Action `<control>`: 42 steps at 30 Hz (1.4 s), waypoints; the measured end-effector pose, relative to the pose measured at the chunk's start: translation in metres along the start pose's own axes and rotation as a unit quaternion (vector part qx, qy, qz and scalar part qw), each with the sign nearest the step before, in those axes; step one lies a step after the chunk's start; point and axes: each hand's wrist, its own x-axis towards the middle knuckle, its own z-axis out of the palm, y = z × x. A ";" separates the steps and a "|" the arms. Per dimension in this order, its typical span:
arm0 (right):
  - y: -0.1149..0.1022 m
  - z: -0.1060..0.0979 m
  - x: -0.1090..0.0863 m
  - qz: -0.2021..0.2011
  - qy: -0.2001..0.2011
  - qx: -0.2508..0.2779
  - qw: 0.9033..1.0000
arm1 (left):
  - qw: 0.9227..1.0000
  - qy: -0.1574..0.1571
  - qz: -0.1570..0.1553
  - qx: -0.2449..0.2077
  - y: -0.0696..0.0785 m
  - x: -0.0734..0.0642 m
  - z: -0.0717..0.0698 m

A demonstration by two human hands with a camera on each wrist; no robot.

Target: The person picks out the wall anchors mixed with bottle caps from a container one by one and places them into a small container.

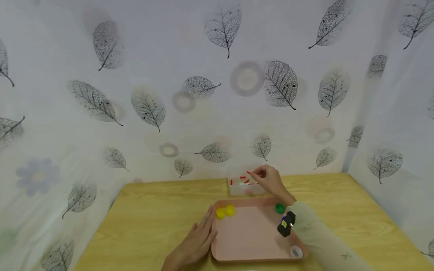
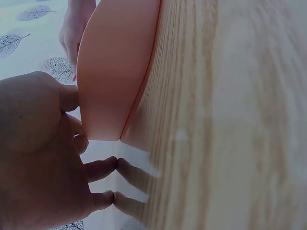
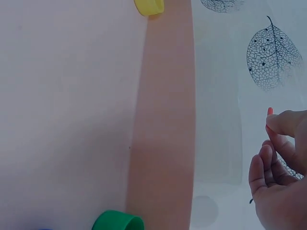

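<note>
Between thumb and fingertips, my right hand (image 1: 270, 181) pinches a small red stick (image 1: 249, 172) above a clear plastic box (image 1: 246, 191) at the back of the table. More red sticks (image 1: 242, 177) show in that box. In the right wrist view the tip of the held red stick (image 3: 270, 111) pokes out above the thumb. My left hand (image 1: 198, 241) touches the left side of a pink tray (image 1: 251, 237) with extended fingers; the left wrist view shows it against the tray's outer wall (image 2: 115, 72).
Two yellow caps (image 1: 225, 212) sit in the tray's back left corner. A green cap (image 1: 279, 208) lies at the back right. A small round clear piece (image 1: 296, 251) is in the front right corner. A black wrist camera (image 1: 286, 224) hides part of the right rim and something blue.
</note>
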 end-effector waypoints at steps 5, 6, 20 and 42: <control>0.004 0.014 0.003 -0.016 -0.007 0.006 1.000 | 1.000 -0.002 0.001 -0.001 0.000 -0.006 -0.001; 0.004 0.017 0.003 -0.018 -0.008 0.005 1.000 | 1.000 -0.004 0.000 -0.004 0.001 -0.007 -0.001; 0.003 0.022 0.002 -0.008 -0.012 -0.019 1.000 | 1.000 -0.003 0.006 -0.010 0.003 -0.012 0.000; -0.003 0.009 -0.007 -0.016 -0.011 0.017 1.000 | 1.000 -0.004 0.001 -0.008 0.003 -0.010 0.000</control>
